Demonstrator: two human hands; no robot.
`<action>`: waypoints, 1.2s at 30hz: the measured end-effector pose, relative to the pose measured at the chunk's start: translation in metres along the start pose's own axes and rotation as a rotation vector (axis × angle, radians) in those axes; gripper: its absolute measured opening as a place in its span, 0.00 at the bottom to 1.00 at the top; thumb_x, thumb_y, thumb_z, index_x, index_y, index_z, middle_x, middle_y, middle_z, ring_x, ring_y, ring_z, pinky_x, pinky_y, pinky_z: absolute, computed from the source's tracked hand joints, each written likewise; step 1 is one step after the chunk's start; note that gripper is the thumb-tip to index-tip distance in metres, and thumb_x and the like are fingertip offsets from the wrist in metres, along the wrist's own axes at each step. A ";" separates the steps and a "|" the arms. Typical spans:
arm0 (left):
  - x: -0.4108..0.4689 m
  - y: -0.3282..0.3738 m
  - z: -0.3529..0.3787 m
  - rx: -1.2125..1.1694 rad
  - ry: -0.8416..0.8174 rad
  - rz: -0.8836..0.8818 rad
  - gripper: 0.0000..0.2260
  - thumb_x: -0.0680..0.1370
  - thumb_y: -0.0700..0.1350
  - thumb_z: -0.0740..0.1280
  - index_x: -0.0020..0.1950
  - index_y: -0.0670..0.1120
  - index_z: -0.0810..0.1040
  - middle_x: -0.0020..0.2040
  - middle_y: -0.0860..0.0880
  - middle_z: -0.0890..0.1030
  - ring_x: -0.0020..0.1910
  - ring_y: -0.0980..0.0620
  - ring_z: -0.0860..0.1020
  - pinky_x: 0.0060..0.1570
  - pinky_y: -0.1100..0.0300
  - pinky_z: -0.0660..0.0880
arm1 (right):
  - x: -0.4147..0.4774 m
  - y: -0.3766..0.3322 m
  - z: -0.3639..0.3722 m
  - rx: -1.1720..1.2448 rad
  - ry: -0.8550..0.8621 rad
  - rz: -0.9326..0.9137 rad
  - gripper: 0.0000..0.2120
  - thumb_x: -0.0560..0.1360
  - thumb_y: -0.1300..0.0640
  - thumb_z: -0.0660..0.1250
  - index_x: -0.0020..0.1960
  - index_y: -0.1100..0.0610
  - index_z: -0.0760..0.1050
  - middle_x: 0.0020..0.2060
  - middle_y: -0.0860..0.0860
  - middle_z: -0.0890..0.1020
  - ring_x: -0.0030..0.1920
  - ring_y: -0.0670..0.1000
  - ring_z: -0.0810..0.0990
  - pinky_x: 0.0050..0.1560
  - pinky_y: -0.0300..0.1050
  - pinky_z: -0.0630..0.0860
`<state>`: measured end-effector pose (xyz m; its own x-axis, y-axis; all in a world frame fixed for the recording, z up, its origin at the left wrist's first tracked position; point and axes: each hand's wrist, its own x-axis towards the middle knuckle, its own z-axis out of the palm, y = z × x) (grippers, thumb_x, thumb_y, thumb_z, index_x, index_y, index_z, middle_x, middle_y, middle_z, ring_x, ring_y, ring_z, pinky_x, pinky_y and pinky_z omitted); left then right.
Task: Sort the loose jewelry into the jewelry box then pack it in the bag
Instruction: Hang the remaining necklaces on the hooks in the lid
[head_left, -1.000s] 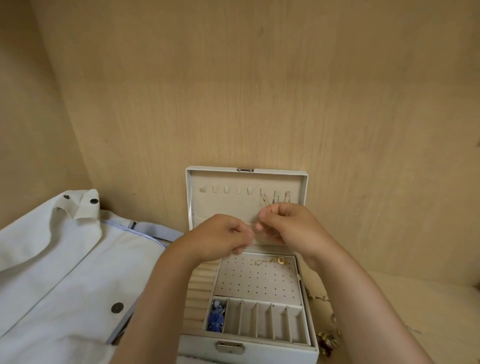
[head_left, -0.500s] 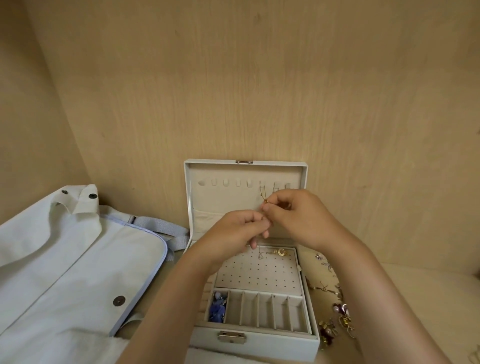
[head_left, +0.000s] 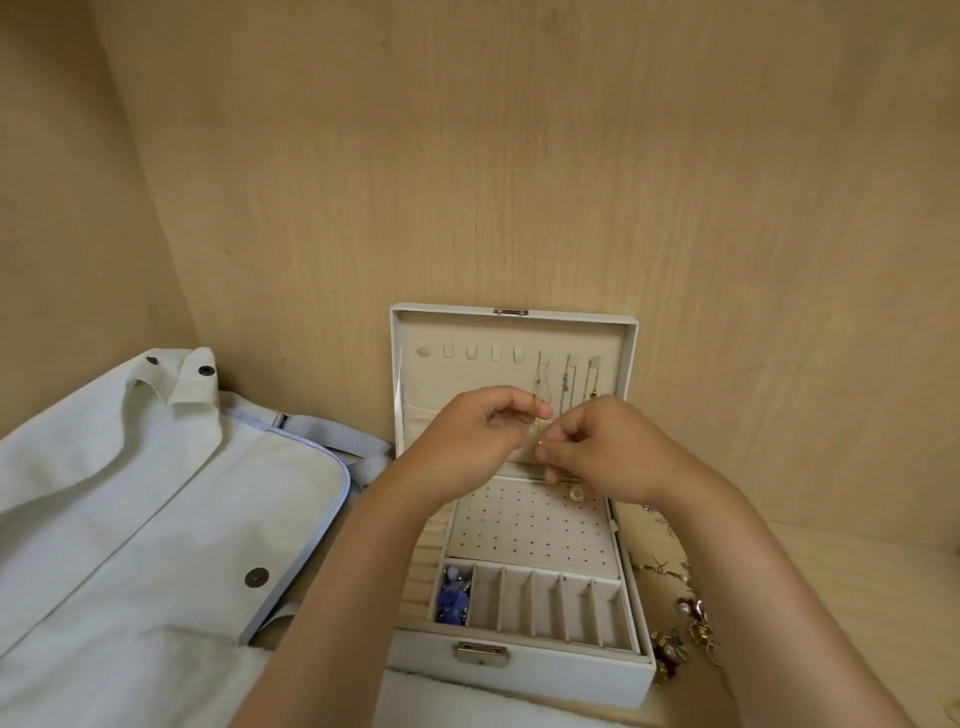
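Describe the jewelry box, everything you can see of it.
The jewelry box is pale grey outside with beige, velvety lining. Its lid stands open, upright against the wooden back wall; chains hang from its three rightmost hooks. Inside are a perforated panel and a front row of narrow compartments, the leftmost holding blue pieces. A metal clasp sits in front. The left hand and right hand pinch a thin gold chain before the lid.

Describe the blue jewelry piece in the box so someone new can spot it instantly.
Find the open white jewelry box, just right of the pale bag. Along the box's front edge runs a row of narrow divided slots, and the blue jewelry sits in the leftmost one. It is the only blue item in the box, and the other slots in that row look empty.
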<state>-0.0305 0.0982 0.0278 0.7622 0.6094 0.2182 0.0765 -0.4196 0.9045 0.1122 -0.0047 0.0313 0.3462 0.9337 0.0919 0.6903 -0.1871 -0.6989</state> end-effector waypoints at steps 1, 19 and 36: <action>0.001 -0.004 0.001 0.086 0.036 0.033 0.15 0.78 0.33 0.63 0.55 0.51 0.82 0.49 0.59 0.79 0.46 0.69 0.76 0.49 0.74 0.71 | -0.001 -0.001 -0.003 -0.007 0.034 -0.017 0.07 0.77 0.57 0.70 0.41 0.53 0.85 0.34 0.47 0.86 0.26 0.38 0.75 0.34 0.37 0.72; 0.002 -0.023 0.011 0.954 0.183 0.213 0.14 0.79 0.46 0.60 0.63 0.51 0.76 0.58 0.50 0.74 0.59 0.49 0.68 0.59 0.56 0.64 | 0.022 -0.028 -0.012 0.077 0.490 -0.143 0.12 0.78 0.53 0.68 0.37 0.50 0.82 0.27 0.47 0.82 0.24 0.48 0.78 0.35 0.46 0.79; 0.004 -0.025 -0.002 0.842 0.122 0.184 0.13 0.80 0.52 0.61 0.63 0.56 0.77 0.59 0.54 0.78 0.60 0.52 0.69 0.62 0.56 0.61 | 0.018 0.001 0.016 -0.368 0.299 -0.143 0.08 0.76 0.53 0.68 0.52 0.44 0.84 0.45 0.41 0.85 0.47 0.43 0.82 0.48 0.47 0.80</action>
<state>-0.0307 0.1130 0.0070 0.7386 0.5304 0.4160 0.4452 -0.8473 0.2897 0.1085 0.0167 0.0207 0.3615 0.8393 0.4062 0.9042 -0.2093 -0.3723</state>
